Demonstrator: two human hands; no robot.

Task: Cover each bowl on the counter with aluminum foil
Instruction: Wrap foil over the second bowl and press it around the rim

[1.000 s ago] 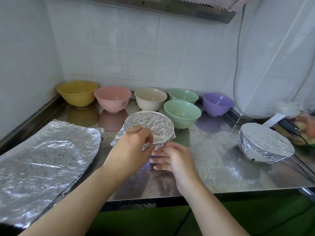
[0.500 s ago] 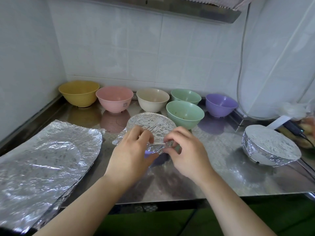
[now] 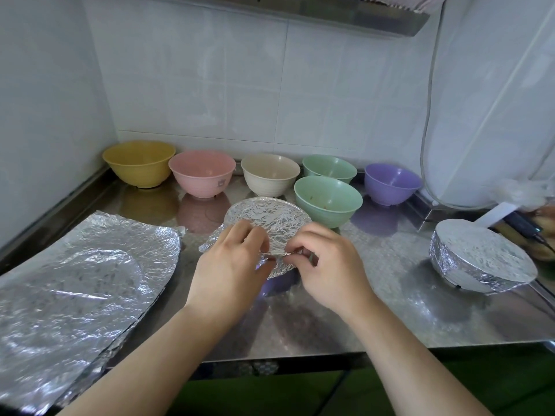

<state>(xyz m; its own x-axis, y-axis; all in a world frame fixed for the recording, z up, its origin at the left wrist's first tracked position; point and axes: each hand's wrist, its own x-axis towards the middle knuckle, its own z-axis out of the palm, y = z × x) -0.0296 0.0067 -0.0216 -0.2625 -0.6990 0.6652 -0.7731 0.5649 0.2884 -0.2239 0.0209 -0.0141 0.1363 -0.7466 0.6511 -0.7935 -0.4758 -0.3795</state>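
A foil-topped bowl [image 3: 268, 216] stands at the middle of the steel counter [image 3: 390, 310], its purple side showing below the foil. My left hand [image 3: 231, 265] and my right hand [image 3: 327, 265] both pinch the foil's near edge at the bowl's rim. Behind it stand uncovered bowls: yellow [image 3: 139, 163], pink [image 3: 201, 173], cream [image 3: 270, 174], two green [image 3: 328, 197] [image 3: 329, 169] and purple [image 3: 392, 183]. A second foil-covered bowl [image 3: 480, 258] sits at the right. Loose foil sheets [image 3: 75, 283] lie stacked at the left.
White tiled walls close the back and left. A cable [image 3: 428, 115] hangs down the right wall. A dark device and wrapped food [image 3: 528, 226] lie at the far right edge. The counter's front edge runs just below my wrists.
My right hand has come up from beside the bowl onto the foil's near edge. Both hands now pinch the foil together at the rim.
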